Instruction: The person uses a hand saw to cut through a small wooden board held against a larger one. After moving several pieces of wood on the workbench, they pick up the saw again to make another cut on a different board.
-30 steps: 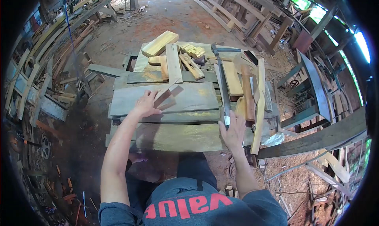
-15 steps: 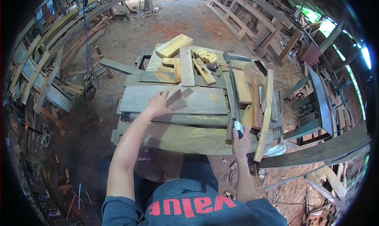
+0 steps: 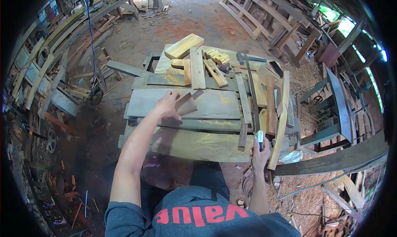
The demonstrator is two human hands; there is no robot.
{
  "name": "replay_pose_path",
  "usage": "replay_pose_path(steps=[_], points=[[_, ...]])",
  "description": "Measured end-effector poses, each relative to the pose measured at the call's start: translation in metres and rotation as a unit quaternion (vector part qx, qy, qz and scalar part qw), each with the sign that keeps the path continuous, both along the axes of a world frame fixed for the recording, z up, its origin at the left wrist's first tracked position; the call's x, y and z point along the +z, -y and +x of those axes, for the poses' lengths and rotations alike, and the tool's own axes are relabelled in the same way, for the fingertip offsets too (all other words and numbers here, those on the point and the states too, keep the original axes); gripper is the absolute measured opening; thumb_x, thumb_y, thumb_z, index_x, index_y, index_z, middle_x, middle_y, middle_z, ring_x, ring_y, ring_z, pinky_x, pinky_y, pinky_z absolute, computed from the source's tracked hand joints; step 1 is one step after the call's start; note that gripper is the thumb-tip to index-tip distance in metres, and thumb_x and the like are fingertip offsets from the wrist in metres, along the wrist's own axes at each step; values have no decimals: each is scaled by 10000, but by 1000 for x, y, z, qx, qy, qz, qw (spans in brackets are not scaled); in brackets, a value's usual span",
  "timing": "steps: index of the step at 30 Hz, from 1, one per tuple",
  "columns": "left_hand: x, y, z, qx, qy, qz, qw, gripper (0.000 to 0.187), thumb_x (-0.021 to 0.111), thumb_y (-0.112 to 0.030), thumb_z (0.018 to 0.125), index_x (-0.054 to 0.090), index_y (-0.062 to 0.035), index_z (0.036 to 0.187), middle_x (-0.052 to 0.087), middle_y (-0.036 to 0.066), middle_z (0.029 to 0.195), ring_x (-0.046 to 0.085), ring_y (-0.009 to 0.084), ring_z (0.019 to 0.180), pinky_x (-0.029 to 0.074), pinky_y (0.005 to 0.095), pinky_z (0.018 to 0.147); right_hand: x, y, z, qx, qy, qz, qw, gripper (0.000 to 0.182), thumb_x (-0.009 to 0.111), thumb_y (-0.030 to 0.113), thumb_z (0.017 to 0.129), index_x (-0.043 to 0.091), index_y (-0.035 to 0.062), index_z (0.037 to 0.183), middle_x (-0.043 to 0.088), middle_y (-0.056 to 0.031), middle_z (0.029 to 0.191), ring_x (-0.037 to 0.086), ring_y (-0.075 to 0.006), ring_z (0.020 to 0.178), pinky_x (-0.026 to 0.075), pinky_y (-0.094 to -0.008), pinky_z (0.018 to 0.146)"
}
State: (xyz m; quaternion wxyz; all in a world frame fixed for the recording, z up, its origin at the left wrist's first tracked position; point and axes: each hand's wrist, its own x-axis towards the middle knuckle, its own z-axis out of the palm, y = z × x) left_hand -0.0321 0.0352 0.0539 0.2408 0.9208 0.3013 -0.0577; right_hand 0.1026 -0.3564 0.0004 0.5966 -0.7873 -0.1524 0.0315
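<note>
Head view: the right hand [image 3: 260, 153] is closed around the white-tipped handle end of a long dark hand saw [image 3: 251, 92], at the near right edge of the bench [image 3: 194, 148]. The saw's blade runs away from the person across the boards, its far end reaching a dark cross-piece near the far right corner. The left hand [image 3: 168, 106] lies on a small wedge-shaped wood offcut [image 3: 186, 104], fingers curled over its near end, pressing it onto a wide grey plank [image 3: 215, 104] in the middle of the bench.

The saw looks stiff along its length but long and thin, so it would likely swing and feel tip-heavy when held only at the handle; the handle is the safe place to hold, away from the toothed edge. The offcut looks light, hard and dry, easy to pinch by its thick end.

Pale yellow blocks [image 3: 184, 46] and reddish strips [image 3: 271, 106] crowd the far and right edges.
</note>
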Motion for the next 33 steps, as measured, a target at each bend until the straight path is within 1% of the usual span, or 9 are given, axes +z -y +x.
replay_pose_path(steps=[4,7,10,20,22,26,28,31,33], points=[[-2,-5,2,-17,-3,21,1000,1036,964,-281,489,447,-90,1367,502,157,1322,523,370,1235,456,452,1026,7,-7,-12,22,-11,51,998,333,604,240,994,542,32,1246,550,4,704,484,-40,523,378,-197,445],[-2,-7,2,-16,-16,13,1000,1016,954,-277,516,439,-126,1379,476,159,1359,526,363,1248,456,472,1029,12,-12,-22,42,-24,71,996,338,596,237,999,530,27,1255,561,-1,715,491,-43,532,387,-195,462],[0,-5,5,6,-27,13,1000,1023,962,-231,483,451,-115,1362,505,171,1303,532,387,1218,468,463,1009,9,-11,-30,81,-63,109,989,356,641,239,966,544,22,1231,565,-2,777,501,-51,583,404,-199,499],[-7,-10,10,1,-47,21,999,1014,956,-191,497,442,-122,1368,493,179,1319,537,408,1205,473,480,1002,9,-8,-47,109,-75,72,989,386,650,220,955,547,23,1271,571,3,790,518,-48,601,407,-194,510],[-4,-6,5,-17,-22,54,998,990,945,-294,558,420,-129,1381,508,174,1290,532,419,1226,460,490,1013,3,-10,-47,103,-21,63,992,375,641,211,957,548,27,1270,576,1,800,526,-49,608,414,-196,514],[5,7,5,18,14,86,996,907,914,-370,605,451,-113,1341,517,192,1233,534,441,1200,459,508,996,4,-10,-53,126,-72,85,986,374,597,242,993,507,19,1279,592,-26,762,521,-53,572,415,-194,507],[-2,6,12,-40,66,130,989,790,850,-463,677,496,-102,1285,519,196,1186,553,433,1133,462,515,954,4,-12,-56,137,-86,82,983,354,575,234,1006,495,20,1276,583,-26,759,510,-54,568,412,-194,509],[-15,8,27,-93,86,186,974,710,785,-520,729,532,-102,1244,523,178,1169,541,388,1105,450,507,924,0,-18,-61,145,-104,97,979,322,551,215,1017,493,20,1267,570,-20,751,496,-53,560,410,-194,511],[-25,11,33,-96,113,194,970,684,755,-535,754,541,-103,1239,526,169,1169,530,369,1101,443,494,922,0,-22,-64,154,-111,108,976,327,572,186,1001,503,24,1276,574,-19,768,510,-52,575,422,-195,508]])
